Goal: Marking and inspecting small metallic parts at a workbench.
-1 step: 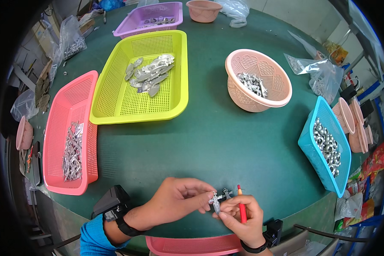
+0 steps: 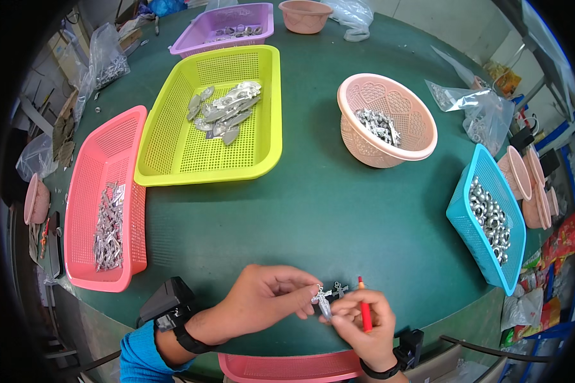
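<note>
Near the front edge of the table, my left hand pinches a small silvery metal cross-shaped ornament by its upper end. The fingertips of my right hand close in on its lower end. A slim red pen-like tool sits upright between the fingers of my right hand; its working tip is not clear to me. Just beyond the fingers, a second silvery cross-shaped piece lies against the green table.
Around the table stand a coral basket, a yellow-green basket, a pale pink bowl, a blue basket and a purple basket, all with metal pieces. Another pink basket lies below my hands.
The red tool has tilted slightly and shifted a little to the right with my right fingers. The ornament stays between my hands, barely moved.
</note>
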Available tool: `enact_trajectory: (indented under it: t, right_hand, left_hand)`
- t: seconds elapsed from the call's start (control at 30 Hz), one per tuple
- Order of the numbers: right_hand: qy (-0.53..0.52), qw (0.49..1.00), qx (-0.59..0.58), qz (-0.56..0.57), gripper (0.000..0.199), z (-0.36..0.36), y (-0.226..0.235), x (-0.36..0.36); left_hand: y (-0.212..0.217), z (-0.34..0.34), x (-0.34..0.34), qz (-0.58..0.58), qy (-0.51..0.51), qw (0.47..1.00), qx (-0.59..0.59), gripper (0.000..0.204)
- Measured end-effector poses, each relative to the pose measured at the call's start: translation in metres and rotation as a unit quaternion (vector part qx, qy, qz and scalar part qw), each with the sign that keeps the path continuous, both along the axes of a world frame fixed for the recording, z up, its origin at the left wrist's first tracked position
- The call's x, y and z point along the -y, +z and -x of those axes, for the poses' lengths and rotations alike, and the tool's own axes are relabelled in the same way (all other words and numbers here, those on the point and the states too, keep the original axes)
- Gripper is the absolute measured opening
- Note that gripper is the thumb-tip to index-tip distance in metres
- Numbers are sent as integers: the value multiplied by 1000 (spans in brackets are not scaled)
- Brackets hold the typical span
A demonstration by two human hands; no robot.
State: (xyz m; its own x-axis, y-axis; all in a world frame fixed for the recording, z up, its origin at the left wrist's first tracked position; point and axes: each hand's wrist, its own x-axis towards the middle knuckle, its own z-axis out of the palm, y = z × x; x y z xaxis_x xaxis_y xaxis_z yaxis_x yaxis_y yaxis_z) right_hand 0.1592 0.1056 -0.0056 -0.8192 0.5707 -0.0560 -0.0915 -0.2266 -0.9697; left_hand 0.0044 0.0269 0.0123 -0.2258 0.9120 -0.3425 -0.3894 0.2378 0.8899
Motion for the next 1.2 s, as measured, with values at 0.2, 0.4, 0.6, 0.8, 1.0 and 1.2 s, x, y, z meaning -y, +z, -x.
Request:
enact_trajectory:
  t: [0.2,0.4,0.6,0.8,1.0,1.2]
  right_hand:
    - [-95,984,33,-145,29,-10,-14,-6]
    - [-169,983,57,-38,14,9,4,3]
    - [-153,977,82,-127,13,4,-2,5]
    - [-139,969,133,-157,12,9,2,7]
    - [-118,956,139,-228,12,13,1,6]
    - [-144,971,99,-165,9,3,-1,2]
  left_hand:
    - [-9,-4,0,45,-31,996,-66,17]
    - [-15,-5,-2,72,-51,991,-98,12]
    - [-15,-6,0,67,-51,990,-109,12]
    - [-17,-6,0,70,-51,989,-116,12]
    - [-16,-6,-1,70,-52,989,-120,12]
    - [-11,-4,-3,56,-53,992,-97,10]
